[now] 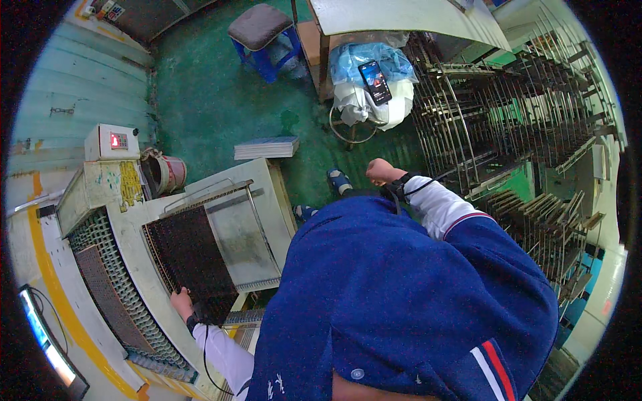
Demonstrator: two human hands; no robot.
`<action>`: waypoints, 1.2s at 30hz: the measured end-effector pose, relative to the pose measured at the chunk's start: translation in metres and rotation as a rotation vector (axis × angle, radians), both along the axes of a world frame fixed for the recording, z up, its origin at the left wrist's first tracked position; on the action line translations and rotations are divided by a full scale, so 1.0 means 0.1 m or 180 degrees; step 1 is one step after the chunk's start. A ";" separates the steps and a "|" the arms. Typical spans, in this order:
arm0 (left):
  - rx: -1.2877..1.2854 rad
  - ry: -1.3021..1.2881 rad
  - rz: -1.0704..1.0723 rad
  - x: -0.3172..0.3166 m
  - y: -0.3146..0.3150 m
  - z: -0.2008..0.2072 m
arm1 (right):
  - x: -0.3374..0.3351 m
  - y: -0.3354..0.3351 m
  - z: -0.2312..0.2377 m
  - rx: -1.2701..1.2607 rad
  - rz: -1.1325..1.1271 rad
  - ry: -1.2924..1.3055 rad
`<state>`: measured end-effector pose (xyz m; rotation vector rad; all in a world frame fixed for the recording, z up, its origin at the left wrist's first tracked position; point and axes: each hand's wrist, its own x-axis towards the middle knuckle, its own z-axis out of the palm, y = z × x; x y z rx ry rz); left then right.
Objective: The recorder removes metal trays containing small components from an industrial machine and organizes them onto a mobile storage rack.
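Touches the edge of the dark brown panel (190,247), lying on the white machine (132,224) just ahead of the left hand (181,304), with fingers bent; cannot tell if gripping. Holds the right hand (384,172) loosely fisted, well apart, with nothing visible inside.

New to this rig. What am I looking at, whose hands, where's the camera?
No robot here: these are one person's bare hands, seen from a wide fisheye camera worn on the head, looking down; straight edges bend near the rim. The blue garment is the wearer's. The left hand is at the edge of a dark brown panel on a pale machine; whether it grips is unclear. The right hand is curled, nothing visible in it. Another brown panel lies on the machine's rollers. A phone rests on blue and white sheeting.
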<state>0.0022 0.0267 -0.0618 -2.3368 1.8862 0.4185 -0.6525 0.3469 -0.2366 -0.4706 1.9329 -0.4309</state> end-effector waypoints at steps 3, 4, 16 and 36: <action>-0.0180 0.0104 -0.0039 0.19 0.00 -0.09 | 0.00 -0.02 -0.03 -0.0049 0.0122 0.0030; -0.0307 0.0119 -0.0082 0.22 0.01 -0.12 | 0.00 -0.03 -0.02 -0.0061 0.0157 0.0047; -0.0166 -0.0069 -0.0171 -0.21 0.11 0.20 | -0.07 0.00 -0.14 -0.0083 0.0251 -0.0288; -0.0179 0.0042 0.0109 -0.19 0.15 0.19 | 0.00 -0.05 0.03 0.0104 0.0163 -0.0211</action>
